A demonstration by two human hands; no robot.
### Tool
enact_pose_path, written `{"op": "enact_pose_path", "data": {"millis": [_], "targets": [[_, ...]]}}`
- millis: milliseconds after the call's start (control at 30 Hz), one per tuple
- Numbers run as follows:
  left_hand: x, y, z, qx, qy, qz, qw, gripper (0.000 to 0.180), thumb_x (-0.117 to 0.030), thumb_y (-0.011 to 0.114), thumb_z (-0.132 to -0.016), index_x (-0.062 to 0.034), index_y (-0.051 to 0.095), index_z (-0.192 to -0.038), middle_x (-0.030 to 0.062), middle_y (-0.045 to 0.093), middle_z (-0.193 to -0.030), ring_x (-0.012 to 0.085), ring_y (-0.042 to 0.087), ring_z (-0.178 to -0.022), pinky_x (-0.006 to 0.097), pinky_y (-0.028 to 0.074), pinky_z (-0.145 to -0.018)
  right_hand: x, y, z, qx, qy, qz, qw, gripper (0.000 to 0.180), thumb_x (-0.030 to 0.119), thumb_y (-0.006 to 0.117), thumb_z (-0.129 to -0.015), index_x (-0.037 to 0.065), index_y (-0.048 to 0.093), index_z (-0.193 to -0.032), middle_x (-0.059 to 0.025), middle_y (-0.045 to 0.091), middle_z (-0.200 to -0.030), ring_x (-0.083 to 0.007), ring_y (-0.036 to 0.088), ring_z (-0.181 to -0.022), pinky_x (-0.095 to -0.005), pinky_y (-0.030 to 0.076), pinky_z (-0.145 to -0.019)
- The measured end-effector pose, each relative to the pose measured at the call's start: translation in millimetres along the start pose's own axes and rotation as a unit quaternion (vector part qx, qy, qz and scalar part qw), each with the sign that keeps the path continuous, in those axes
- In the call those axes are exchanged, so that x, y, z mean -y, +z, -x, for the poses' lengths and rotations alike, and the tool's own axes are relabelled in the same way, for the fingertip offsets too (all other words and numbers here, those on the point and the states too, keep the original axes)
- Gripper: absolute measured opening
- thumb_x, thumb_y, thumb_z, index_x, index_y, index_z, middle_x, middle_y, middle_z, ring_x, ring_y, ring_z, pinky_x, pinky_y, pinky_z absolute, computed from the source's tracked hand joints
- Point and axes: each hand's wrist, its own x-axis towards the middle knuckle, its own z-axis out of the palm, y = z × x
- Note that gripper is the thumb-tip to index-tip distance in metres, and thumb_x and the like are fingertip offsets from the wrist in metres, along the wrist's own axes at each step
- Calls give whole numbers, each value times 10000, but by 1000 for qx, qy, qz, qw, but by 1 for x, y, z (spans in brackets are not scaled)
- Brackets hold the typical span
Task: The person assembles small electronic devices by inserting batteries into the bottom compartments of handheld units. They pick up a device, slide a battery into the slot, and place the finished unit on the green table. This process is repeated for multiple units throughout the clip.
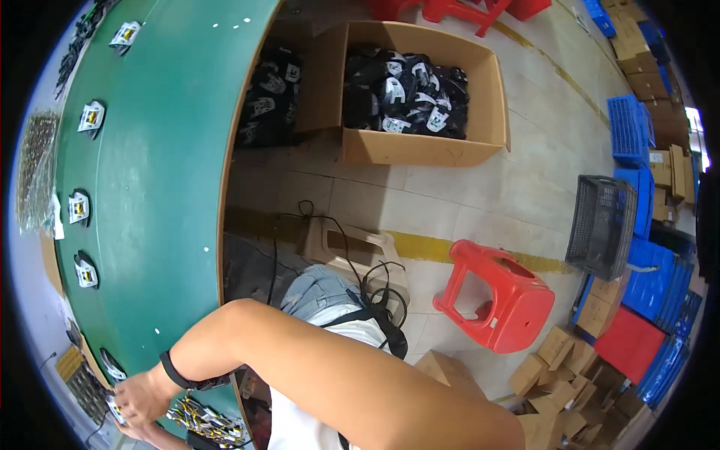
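Observation:
At the table's lower left corner my two hands come together. My right hand (142, 399), wearing a black band at the wrist, has its fingers closed on a small white part (115, 409); most of it is hidden. Just below, my left hand (136, 431) meets the same part, its fingers partly covered. Beside them lies a pile of small yellow, black and silver pieces (206, 421). A black-and-white moulded part (112, 364) rests just beyond my right hand. Similar parts with yellow middles, such as one (86, 270) and another (79, 207), lie spaced along the green table (172, 150).
A cardboard box (420, 150) full of black-and-white parts stands on the floor beside the table. A red stool (495, 296), a beige stool (360, 247) and a dark crate (601, 225) are also there. Plastic-wrapped goods (37, 172) edge the table's far side.

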Motion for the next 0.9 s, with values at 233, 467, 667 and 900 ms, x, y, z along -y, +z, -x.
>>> {"op": "enact_pose_path", "data": {"millis": [233,467,667,900], "targets": [[-37,-14,-43,95,44,-11,994,374,-301,441,-965,-59,596,-1204,142,658,-1176,254,648,-1022,429,525,-900,-24,-53,2,60,260,-79,961,126,178,603,-738,69,610,-801,-134,607,-894,-329,581,-891,-446,458,-753],[21,18,-110,18,-70,-51,996,347,-344,505,-991,-79,609,-1188,93,655,-1095,222,633,-962,433,517,-832,-47,-69,11,392,281,77,873,250,154,656,-755,42,663,-978,-129,580,-1074,-292,514,-1059,-400,434,-878],[55,27,-145,-171,155,-281,932,460,-383,671,-868,34,665,-1061,209,699,-975,274,667,-927,368,504,-830,-13,-77,9,457,200,-28,866,421,272,753,-740,-5,614,-1025,-151,573,-1110,-302,527,-1096,-403,461,-900],[26,15,-135,-211,211,-549,781,456,-402,649,-866,2,606,-1073,233,582,-1097,391,574,-1038,491,478,-895,-6,-82,-6,582,203,-115,779,489,376,744,-776,19,606,-1080,-159,564,-1079,-334,560,-1021,-447,481,-858]]}}
